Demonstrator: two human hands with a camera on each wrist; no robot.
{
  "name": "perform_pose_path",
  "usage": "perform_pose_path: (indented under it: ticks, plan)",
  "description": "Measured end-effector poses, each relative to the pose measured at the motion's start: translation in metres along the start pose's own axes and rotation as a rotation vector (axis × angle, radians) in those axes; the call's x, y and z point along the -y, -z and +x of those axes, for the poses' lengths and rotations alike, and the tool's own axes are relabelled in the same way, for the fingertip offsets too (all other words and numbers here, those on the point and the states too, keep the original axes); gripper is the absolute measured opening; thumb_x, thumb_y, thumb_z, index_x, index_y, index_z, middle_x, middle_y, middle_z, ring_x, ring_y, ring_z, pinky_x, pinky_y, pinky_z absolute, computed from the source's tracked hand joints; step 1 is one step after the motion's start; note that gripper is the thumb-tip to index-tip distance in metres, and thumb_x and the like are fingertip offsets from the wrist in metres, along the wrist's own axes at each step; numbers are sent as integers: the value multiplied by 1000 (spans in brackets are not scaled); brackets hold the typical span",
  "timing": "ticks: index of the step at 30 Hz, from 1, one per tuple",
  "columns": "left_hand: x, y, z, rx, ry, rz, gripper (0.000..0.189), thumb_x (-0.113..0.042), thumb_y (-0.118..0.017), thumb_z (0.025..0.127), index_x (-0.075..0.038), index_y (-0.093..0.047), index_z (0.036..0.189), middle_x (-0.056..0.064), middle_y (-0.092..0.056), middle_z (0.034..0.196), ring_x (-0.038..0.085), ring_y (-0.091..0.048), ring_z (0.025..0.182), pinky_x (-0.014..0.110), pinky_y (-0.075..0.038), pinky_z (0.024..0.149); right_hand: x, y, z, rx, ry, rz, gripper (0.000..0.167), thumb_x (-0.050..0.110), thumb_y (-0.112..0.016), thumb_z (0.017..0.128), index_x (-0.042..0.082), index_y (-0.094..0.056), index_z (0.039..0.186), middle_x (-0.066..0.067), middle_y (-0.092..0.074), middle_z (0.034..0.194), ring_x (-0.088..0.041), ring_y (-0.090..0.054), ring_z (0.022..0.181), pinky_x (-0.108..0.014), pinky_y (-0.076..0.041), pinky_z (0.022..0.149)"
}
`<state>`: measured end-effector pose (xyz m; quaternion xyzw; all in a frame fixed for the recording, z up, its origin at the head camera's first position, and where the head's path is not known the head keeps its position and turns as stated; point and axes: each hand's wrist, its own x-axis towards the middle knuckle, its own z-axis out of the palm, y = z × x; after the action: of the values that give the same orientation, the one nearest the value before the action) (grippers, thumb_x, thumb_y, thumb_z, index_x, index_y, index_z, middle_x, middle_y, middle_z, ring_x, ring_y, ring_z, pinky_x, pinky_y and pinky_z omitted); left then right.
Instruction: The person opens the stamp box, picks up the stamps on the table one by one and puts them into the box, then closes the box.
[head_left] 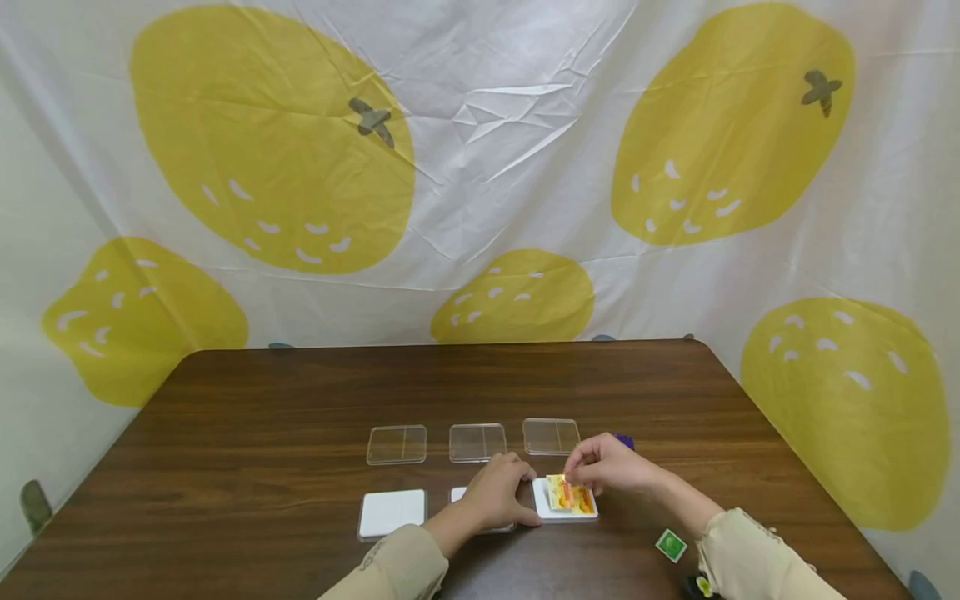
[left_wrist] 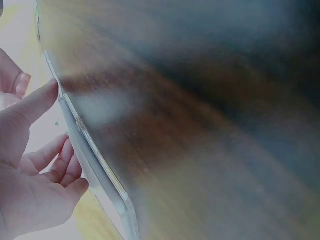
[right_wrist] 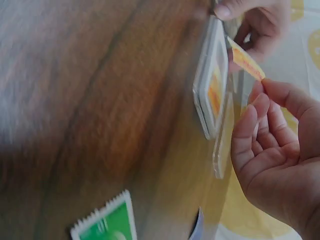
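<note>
My right hand [head_left: 613,463] pinches a small yellow-and-orange stamp [right_wrist: 247,62] between thumb and fingertips. It is tilted above a shallow clear case [right_wrist: 204,95] with a white insert [head_left: 542,497]. A similar yellow-orange print [right_wrist: 215,95] lies flat on that insert. My left hand [head_left: 486,497] holds the case by its left side, thumb at the near corner and fingers at the far one. Under this hand is a second case [head_left: 457,494], mostly covered. Another case with a white insert [head_left: 392,512] stands farther left.
Behind the cases lie three clear lids [head_left: 397,445] in a row. A green stamp [head_left: 671,545] is on the brown table [head_left: 262,467] at right, near a dark item with a yellow flower [head_left: 702,586]. Something purple [head_left: 625,442] shows behind my right hand. A lemon-print cloth [head_left: 510,200] hangs behind.
</note>
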<state>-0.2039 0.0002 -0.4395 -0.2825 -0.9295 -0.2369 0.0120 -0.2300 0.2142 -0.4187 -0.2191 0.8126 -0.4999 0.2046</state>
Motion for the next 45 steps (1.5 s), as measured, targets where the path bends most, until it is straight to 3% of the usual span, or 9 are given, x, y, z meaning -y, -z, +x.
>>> perform_pose_path:
  ticks: [9,19,29,45]
  plan:
    - [0,0,0,2,2,-2,47,-33,-83,57,-8,-66,93,-2,-58,87,11,-48,82,20,-41,71,-5,-13,5,-83,33,-95,10,2,-64,75,-7,-63,78,-2,-55,56,-4,-44,44,-17,-37,40]
    - [-1,1,-1,8,7,-8,48,-33,-82,58,-8,-65,95,-2,-57,88,11,-48,83,20,-41,71,-5,-21,7,-204,55,-278,4,3,-68,70,0,-65,71,-1,-58,57,-5,-45,44,-18,-37,40]
    - [-1,1,-1,10,9,-8,48,-33,-83,58,-9,-65,94,-2,-57,88,11,-48,83,20,-41,71,-2,-25,9,-243,116,-428,4,5,-69,69,6,-65,67,4,-60,61,0,-46,56,-19,-39,50]
    - [0,0,-1,7,6,10,47,-34,-82,58,-9,-65,95,-2,-57,88,12,-49,84,20,-41,71,2,-36,12,-324,137,-567,12,3,-70,65,9,-61,60,8,-55,54,1,-43,50,-18,-38,47]
